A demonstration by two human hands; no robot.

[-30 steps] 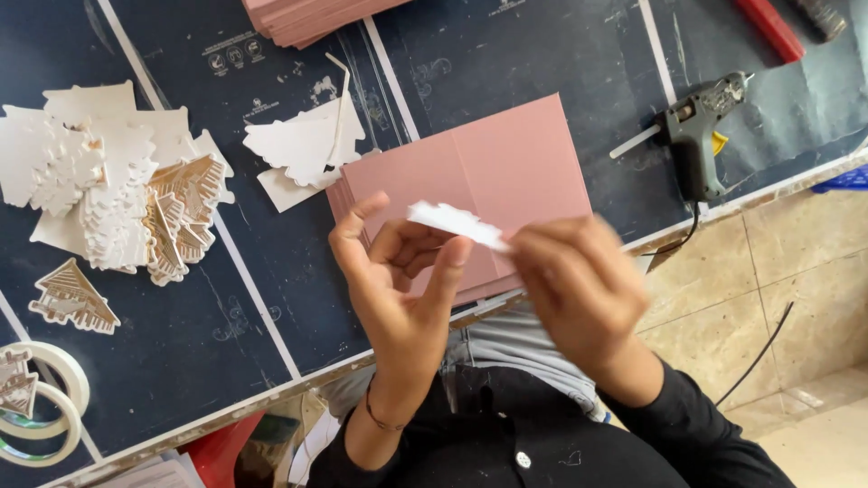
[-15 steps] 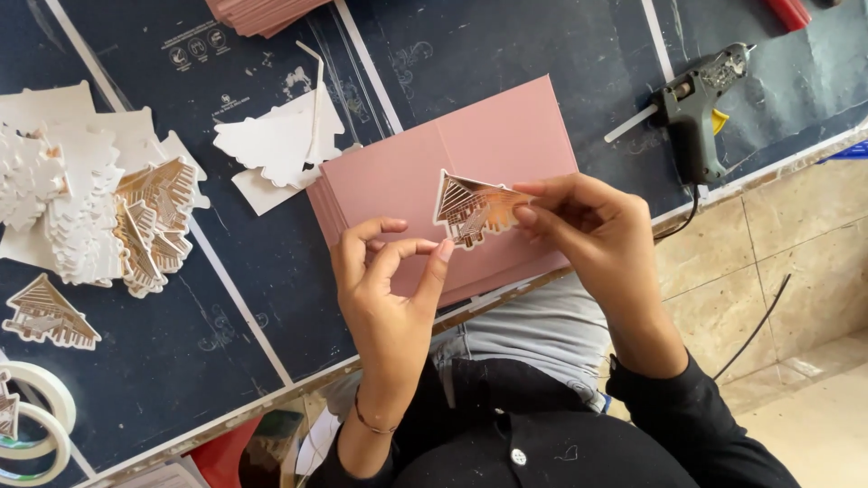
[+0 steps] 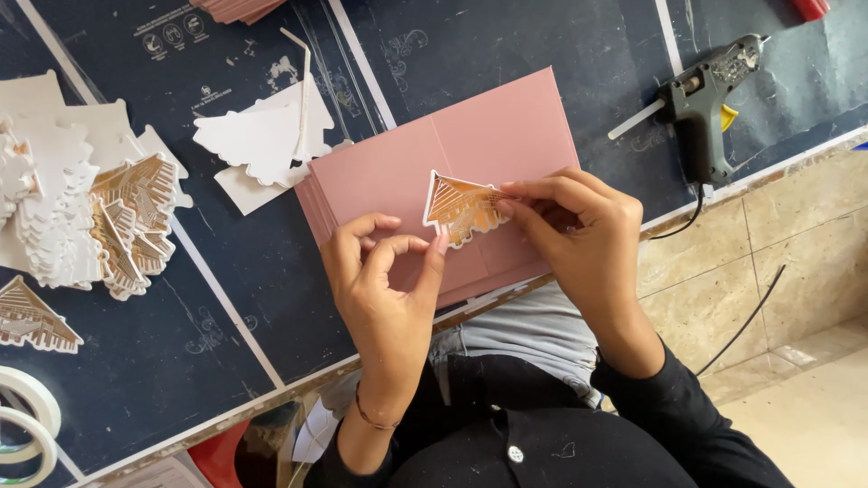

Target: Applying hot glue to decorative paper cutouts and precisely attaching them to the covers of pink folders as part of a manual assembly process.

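Your right hand [image 3: 579, 230] pinched the right edge of the small house-shaped card cutout printed in orange and brown [image 3: 459, 210], holding it face up just above the stack of folded pink card sheets [image 3: 506, 136], seemingly so its position could be judged. Your left hand [image 3: 384, 271] had its thumb tip against the cutout's lower edge, steadying it, while the other fingers curled loosely with nothing in their grasp. To your left lay a heap of matching printed cutouts [image 3: 127, 221] among blank white backing pieces [image 3: 258, 140], within easy reach. A dark grey hot-glue gun [image 3: 705, 104] rested on the dark cutting mat [image 3: 226, 298] to your right, its nozzle turned away from the cards. Rolls of white tape [image 3: 23, 420] sat at the near left corner.
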